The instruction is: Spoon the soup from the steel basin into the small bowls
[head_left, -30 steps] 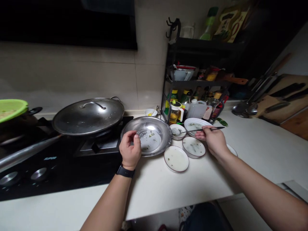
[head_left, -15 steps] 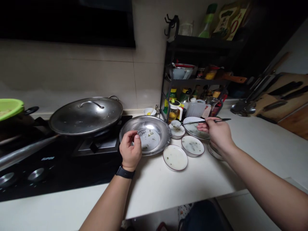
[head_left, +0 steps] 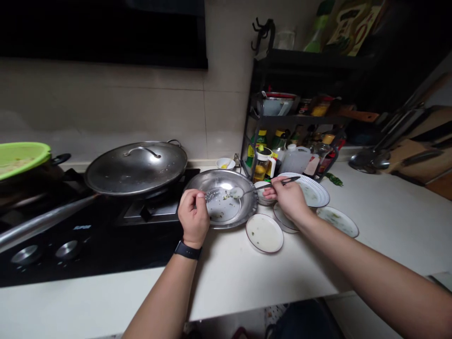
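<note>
My right hand [head_left: 287, 197] grips the dark handle of a metal spoon [head_left: 236, 192]. The spoon's bowl is over the shiny metal basin [head_left: 249, 209], where whitish liquid and green bits lie at the bottom. Curled at the basin's left rim is my left hand [head_left: 193, 216], a black watch on its wrist; its fingers appear closed on the rim, though the contact is partly hidden. In front of the basin's right side stands a bowl of milky liquid [head_left: 264, 233]. Other bowls, including a small bowl [head_left: 264, 200] and a right-hand bowl [head_left: 338, 221], surround my right hand, which partly covers some.
On the left, a lidded wok [head_left: 137, 169] sits on the black stove [head_left: 106, 245], with a green basket [head_left: 24, 157] beyond it. A ribbed white plate [head_left: 323, 193] stands before the black rack [head_left: 296, 120] of bottles and jars. Ladles [head_left: 367, 162] lie at right.
My right hand has carried the spoon leftward, from above the small bowl to over the metal basin. My left hand stays at the basin's rim. The view has shifted slightly.
</note>
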A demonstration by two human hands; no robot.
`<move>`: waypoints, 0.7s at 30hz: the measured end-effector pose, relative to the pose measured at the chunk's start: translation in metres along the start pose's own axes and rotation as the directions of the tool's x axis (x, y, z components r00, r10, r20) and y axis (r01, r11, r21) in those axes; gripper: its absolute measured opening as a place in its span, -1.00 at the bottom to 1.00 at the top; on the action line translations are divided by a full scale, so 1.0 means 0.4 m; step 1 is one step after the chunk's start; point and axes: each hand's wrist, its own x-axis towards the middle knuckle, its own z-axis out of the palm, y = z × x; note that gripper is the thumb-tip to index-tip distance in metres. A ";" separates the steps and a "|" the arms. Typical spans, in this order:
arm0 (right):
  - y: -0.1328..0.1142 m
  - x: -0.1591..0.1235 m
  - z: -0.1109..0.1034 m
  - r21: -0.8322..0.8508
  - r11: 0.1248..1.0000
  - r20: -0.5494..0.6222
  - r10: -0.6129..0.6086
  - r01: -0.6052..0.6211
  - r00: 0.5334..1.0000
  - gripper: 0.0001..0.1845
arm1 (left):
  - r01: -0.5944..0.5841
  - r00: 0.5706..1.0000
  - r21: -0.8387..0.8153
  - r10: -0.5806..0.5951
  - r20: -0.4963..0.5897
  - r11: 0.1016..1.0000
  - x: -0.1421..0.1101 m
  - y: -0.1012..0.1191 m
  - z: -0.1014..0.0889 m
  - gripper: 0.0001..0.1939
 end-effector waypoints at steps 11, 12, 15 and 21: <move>-0.018 -0.084 -0.070 -0.160 0.168 0.819 -0.528 0.973 0.226 -0.74 | 0.208 0.975 -0.145 -0.217 -0.046 0.967 -0.001 -0.018 0.008 -0.77; -0.028 -0.088 -0.086 -0.177 0.126 0.795 -0.567 0.976 0.217 -0.73 | 0.213 0.974 -0.149 -0.222 -0.047 0.966 -0.001 -0.018 0.009 -0.78; -0.048 -0.091 -0.138 -0.327 0.177 0.635 -0.686 0.928 0.354 -0.77 | 0.219 0.973 -0.143 -0.228 -0.047 0.965 -0.001 -0.018 0.009 -0.78; -0.012 -0.055 -0.210 -0.583 0.330 0.345 -0.726 0.742 0.594 -0.83 | 0.214 0.973 -0.157 -0.226 -0.057 0.964 -0.001 -0.014 0.011 -0.80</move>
